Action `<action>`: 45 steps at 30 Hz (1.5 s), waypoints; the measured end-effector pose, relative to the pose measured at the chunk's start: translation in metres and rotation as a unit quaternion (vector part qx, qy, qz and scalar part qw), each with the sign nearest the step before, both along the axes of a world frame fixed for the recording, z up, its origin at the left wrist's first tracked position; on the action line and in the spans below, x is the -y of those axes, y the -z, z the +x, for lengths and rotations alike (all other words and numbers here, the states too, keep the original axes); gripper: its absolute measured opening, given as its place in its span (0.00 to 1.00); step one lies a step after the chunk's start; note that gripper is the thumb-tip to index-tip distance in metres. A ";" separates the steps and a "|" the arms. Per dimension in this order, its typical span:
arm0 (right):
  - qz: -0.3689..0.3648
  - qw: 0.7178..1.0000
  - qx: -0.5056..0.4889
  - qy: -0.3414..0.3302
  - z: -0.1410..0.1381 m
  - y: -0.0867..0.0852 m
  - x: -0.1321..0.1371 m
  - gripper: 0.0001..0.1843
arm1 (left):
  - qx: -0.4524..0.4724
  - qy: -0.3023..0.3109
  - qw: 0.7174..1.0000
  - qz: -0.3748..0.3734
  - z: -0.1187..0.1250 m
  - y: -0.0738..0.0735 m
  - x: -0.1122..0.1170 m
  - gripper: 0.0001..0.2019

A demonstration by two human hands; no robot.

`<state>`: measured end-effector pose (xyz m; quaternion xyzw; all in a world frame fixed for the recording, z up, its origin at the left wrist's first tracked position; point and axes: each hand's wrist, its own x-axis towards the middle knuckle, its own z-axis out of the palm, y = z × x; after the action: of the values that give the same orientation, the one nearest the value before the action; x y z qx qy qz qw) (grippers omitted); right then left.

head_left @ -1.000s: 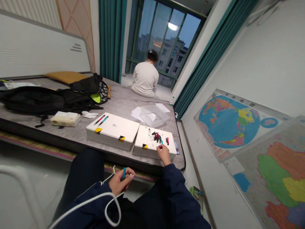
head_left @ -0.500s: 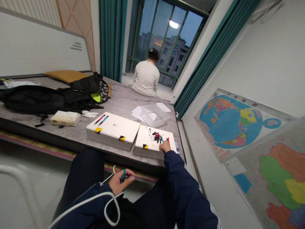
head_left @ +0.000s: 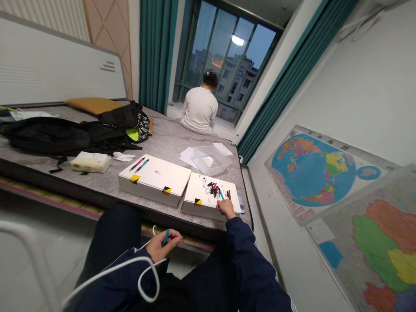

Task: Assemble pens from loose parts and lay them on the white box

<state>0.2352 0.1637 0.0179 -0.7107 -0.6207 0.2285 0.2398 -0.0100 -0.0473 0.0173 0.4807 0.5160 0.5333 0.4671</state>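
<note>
My left hand (head_left: 164, 244), low over my lap, is closed around a teal pen barrel (head_left: 166, 236). At the front right of the right-hand white box (head_left: 198, 209), my right hand (head_left: 226, 209) pinches a slim teal pen part (head_left: 221, 194); its lower end is hidden by the fingers. Beside it on that box lies a loose heap of black pen parts (head_left: 215, 190), with red and clear or white pieces among them. On the left-hand white box (head_left: 162, 173) rest two pens side by side, a red and black pen (head_left: 137, 164) and a teal and black pen (head_left: 142, 165).
Behind the boxes, a clear plastic bin (head_left: 212, 161) stands by white papers (head_left: 187, 157). Tissues (head_left: 91, 162) and a black backpack (head_left: 65, 134) lie left on the grey bed. A white cable (head_left: 143, 260) loops by my left forearm. A person (head_left: 199, 108) sits at the window.
My right hand has drawn slightly toward me, and more of the teal part now shows above its fingers. The left hand has shifted slightly left, still holding the teal barrel.
</note>
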 end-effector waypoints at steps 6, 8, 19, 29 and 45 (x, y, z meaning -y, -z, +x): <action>0.000 0.971 -0.238 -0.009 -0.004 -0.006 0.046 0.15 | 0.030 0.010 0.999 -0.014 0.004 -0.001 0.000 0.15; -0.017 0.923 -0.383 -0.029 -0.008 -0.011 0.072 0.13 | 0.019 0.015 1.000 -0.002 0.005 -0.001 0.000 0.16; -0.108 0.875 -0.407 -0.239 -0.067 -0.010 0.186 0.18 | 0.021 0.089 0.995 -0.051 0.008 -0.016 0.007 0.21; -0.090 0.875 -0.368 -0.302 -0.073 -0.017 0.193 0.16 | 0.002 0.082 0.993 -0.085 0.001 0.000 0.001 0.22; 0.106 0.987 -0.058 -0.108 -0.024 0.014 0.029 0.08 | -0.029 0.082 0.994 -0.061 -0.004 -0.005 -0.003 0.21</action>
<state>0.2115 0.1349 0.0037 -0.5959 -0.6994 0.2263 0.3235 -0.0139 -0.0448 0.0221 0.5075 0.5201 0.4464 0.5222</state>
